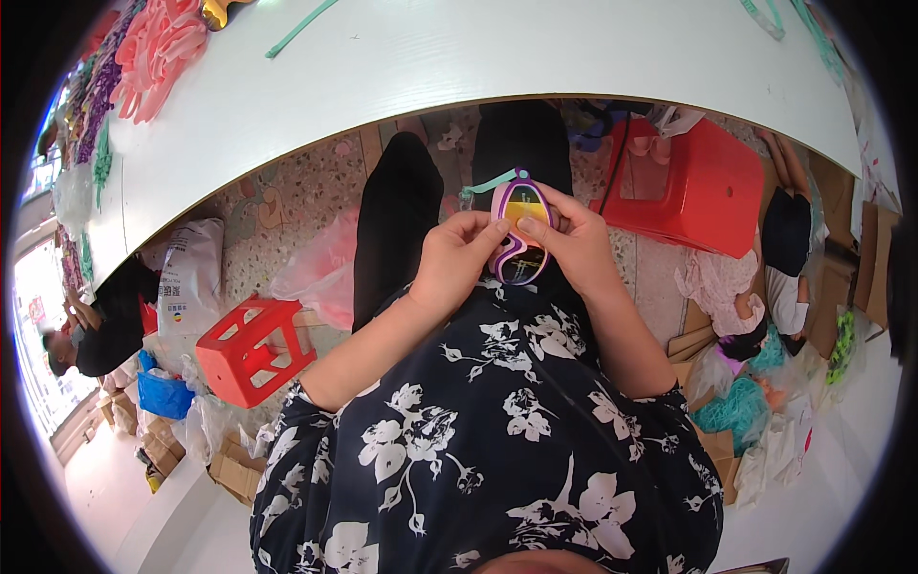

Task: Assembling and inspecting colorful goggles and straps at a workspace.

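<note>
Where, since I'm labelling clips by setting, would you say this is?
Probably a small workshop: the left hand and right hand hold goggles, pink straps lie heaped on the white table, and cardboard boxes stand nearby.

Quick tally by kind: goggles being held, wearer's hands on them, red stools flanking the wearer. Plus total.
Goggles: 1
Wearer's hands: 2 (left hand, right hand)
Flanking red stools: 2 (left-side stool, right-side stool)
Total: 5
</note>
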A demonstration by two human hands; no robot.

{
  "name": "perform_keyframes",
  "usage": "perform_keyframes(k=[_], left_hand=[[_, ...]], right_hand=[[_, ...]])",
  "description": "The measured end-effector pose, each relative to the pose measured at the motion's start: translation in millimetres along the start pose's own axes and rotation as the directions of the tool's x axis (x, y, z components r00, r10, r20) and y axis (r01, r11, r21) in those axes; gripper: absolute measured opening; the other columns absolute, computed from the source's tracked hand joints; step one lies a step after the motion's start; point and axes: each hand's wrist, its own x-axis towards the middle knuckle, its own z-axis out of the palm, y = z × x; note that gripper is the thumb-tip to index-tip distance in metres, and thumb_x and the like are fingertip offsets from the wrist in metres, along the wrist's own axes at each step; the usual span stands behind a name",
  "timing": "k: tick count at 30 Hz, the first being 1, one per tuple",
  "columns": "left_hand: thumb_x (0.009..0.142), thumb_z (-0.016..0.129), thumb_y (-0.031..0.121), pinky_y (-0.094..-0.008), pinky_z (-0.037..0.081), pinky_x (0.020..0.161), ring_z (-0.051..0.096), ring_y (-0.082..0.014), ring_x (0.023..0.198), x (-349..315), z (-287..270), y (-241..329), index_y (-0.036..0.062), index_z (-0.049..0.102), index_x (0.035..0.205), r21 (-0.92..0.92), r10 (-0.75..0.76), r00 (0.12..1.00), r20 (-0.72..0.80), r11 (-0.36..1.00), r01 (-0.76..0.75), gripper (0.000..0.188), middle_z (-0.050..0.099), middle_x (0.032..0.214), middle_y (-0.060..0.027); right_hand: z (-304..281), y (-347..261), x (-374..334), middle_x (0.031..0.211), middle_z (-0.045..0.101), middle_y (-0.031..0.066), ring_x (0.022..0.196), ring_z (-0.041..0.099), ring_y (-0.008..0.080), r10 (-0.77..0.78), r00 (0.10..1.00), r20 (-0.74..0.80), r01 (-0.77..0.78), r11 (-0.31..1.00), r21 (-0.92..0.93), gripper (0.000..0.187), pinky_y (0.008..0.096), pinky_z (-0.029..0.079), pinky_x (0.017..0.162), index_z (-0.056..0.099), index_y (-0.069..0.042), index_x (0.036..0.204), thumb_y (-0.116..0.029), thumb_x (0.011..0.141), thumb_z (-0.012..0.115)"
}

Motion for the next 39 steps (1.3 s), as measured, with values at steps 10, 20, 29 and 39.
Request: perform_keyframes(k=[10, 20, 29, 39], left_hand=[[0.094, 0.062, 0.004, -0.0263, 0.053, 0.071, 0.068, -0.0147, 0.077, -8.2, 2.7, -10.0, -0.001, 0.068, 0.114, 0.307, 0.385, 0.917, -0.105, 0.889, -0.339, 0.022, 0.065, 0.09, -0.0116], [0.093, 0.063, 0.0, -0.0237, 0.051, 0.077, 0.064, -0.0122, 0.086, -11.3, 2.0, -13.3, -0.0052, 0.066, 0.118, 0.358, 0.44, 0.898, -0.023, 0.842, -0.403, 0.025, 0.062, 0.099, -0.0082], [0.09, 0.068, -0.001, -0.0232, 0.055, 0.074, 0.067, -0.0098, 0.081, -18.8, 1.7, 10.2, -0.0046, 0.06, 0.121, 0.416, 0.381, 0.924, -0.029, 0.846, -0.335, 0.033, 0.07, 0.09, -0.0063], [0.075, 0.082, 0.024, -0.0345, 0.055, 0.073, 0.068, -0.0253, 0.081, -19.9, -33.8, 58.4, 0.006, 0.063, 0.106, 0.722, 0.648, 0.477, 0.594, -0.168, -0.671, 0.041, 0.067, 0.089, -0.0077]], right_hand=[[4.7, 9.2, 0.1, 0.103, 0.061, 0.0059, 0.093, 0.064, 0.0119, -0.088, 0.995, -0.044, 0.084, 0.992, -0.094, 0.051, 0.025, 0.054, 0.079, 0.06, 0.001, 0.132, -0.009, 0.084, 0.078], [8.3, -8.9, -6.0, 0.099, 0.058, 0.0026, 0.093, 0.061, 0.0097, -0.086, 0.995, -0.051, 0.054, 0.888, -0.456, 0.05, 0.0238, 0.051, 0.08, 0.06, 0.0, 0.133, -0.009, 0.086, 0.076], [6.2, -8.8, 2.1, 0.089, 0.055, 0.0019, 0.077, 0.056, 0.0092, -0.162, 0.987, 0.021, 0.159, 0.925, -0.346, 0.053, 0.0241, 0.049, 0.065, 0.065, -0.004, 0.128, -0.016, 0.079, 0.082], [-1.1, -38.6, 27.9, 0.085, 0.055, 0.0013, 0.076, 0.053, 0.0126, -0.085, 0.879, 0.47, 0.319, 0.838, -0.444, 0.052, 0.0265, 0.044, 0.066, 0.068, -0.012, 0.126, -0.025, 0.078, 0.083]])
